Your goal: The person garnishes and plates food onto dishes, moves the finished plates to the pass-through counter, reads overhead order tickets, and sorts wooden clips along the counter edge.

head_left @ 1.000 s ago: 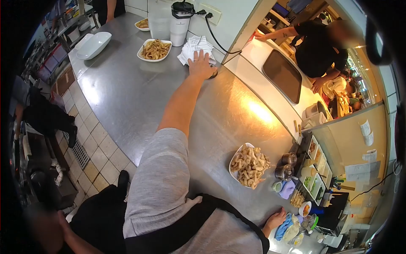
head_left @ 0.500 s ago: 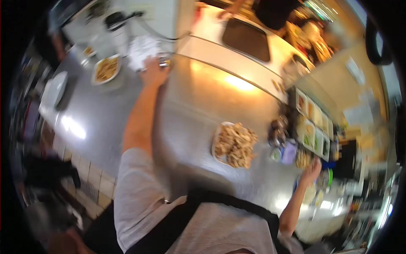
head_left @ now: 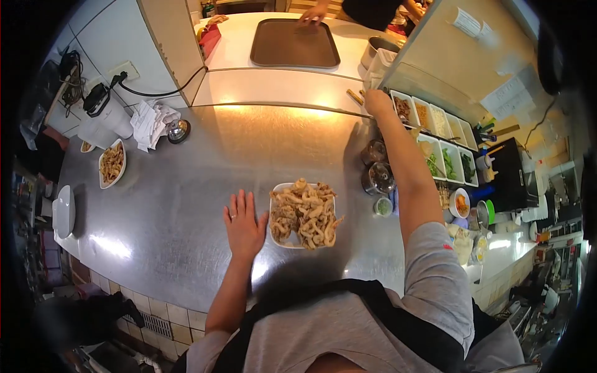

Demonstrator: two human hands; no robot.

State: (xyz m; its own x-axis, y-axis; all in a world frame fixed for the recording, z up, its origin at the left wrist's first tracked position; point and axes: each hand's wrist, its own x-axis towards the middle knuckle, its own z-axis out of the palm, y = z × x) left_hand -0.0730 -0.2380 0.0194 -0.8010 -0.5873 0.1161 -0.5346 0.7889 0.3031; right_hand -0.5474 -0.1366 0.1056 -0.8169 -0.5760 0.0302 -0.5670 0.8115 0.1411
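My left hand (head_left: 244, 225) lies flat on the steel counter (head_left: 205, 168), fingers spread, holding nothing. Just to its right sits a white square dish (head_left: 272, 236) heaped with fried battered strips (head_left: 305, 211). My right arm stretches to the back right, where my right hand (head_left: 378, 102) is curled closed beside a pale container (head_left: 380, 65) and the row of topping tubs (head_left: 438, 121). What its fingers hold, if anything, is hidden. Two wooden sticks (head_left: 355, 96) show at the ledge just left of that hand.
At the left stand a call bell (head_left: 178, 131), crumpled papers (head_left: 150, 124), a fried-food dish (head_left: 112, 164) and white plates (head_left: 64, 211). Dark-lidded jars (head_left: 378, 178) are under my right arm. Beyond the ledge, another person's hand (head_left: 314, 13) touches a brown tray (head_left: 295, 43).
My left hand has left the bell area and come down onto the counter beside the fried strips. My right hand has moved from the near right to the back ledge. The view has turned.
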